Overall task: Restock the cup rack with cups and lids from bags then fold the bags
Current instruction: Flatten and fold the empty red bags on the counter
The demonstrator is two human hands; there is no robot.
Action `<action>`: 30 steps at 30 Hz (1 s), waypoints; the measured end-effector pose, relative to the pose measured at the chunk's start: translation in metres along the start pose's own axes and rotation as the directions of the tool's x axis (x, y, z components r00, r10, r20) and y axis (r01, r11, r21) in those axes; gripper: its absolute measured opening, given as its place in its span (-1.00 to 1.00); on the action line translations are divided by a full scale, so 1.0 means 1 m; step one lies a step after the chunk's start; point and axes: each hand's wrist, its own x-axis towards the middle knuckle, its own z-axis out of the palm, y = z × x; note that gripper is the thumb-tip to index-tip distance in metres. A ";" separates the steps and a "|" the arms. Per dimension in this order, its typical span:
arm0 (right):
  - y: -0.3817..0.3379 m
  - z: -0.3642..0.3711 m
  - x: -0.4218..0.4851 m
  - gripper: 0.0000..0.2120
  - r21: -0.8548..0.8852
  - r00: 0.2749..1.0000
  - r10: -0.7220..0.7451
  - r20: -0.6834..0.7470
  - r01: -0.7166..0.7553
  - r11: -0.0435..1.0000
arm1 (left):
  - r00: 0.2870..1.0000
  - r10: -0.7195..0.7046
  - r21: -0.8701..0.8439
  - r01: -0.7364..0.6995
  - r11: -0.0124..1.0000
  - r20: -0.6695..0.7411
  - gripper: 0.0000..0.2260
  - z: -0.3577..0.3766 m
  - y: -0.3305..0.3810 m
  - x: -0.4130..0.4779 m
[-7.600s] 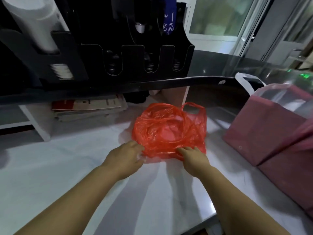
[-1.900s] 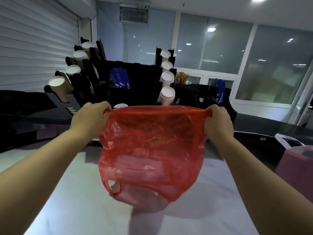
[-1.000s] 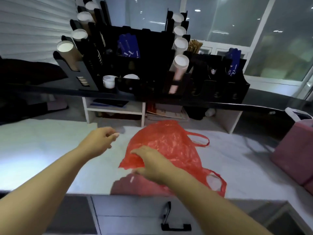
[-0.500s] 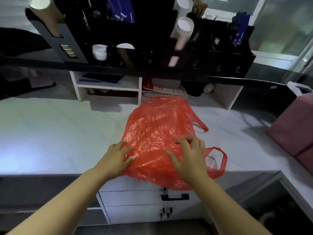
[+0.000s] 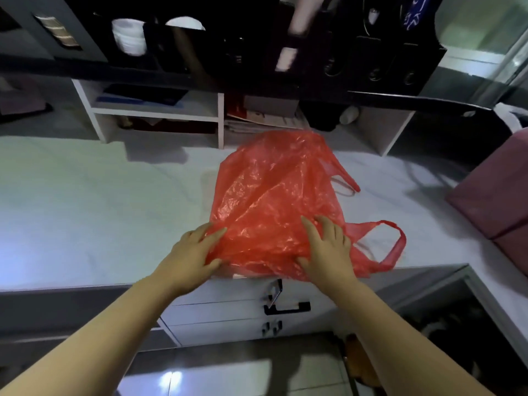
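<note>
We are looking down on a red plastic bag (image 5: 274, 195) that is lying spread on the white counter (image 5: 100, 201), its two handles trailing to the right and its near edge reaching the counter's front. The left hand (image 5: 191, 252) is touching the bag's near left edge with fingers straight, while the right hand (image 5: 328, 250) is pressing flat on the bag with fingers spread. Beyond, we are seeing the black cup rack (image 5: 357, 52) holding white cups (image 5: 130, 38), a pink bag (image 5: 491, 195) sitting at the right, and a black drawer handle (image 5: 285, 305) showing below the counter.

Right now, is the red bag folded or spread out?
Spread out: the red bag lies flat on the counter, both handles showing, no fold yet.
</note>
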 end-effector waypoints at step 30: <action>0.097 -0.007 0.075 -0.83 -0.004 0.988 -0.143 -0.055 0.143 0.990 | 0.845 -0.252 -0.109 0.228 0.967 -0.471 -0.80 -0.003 0.013 0.038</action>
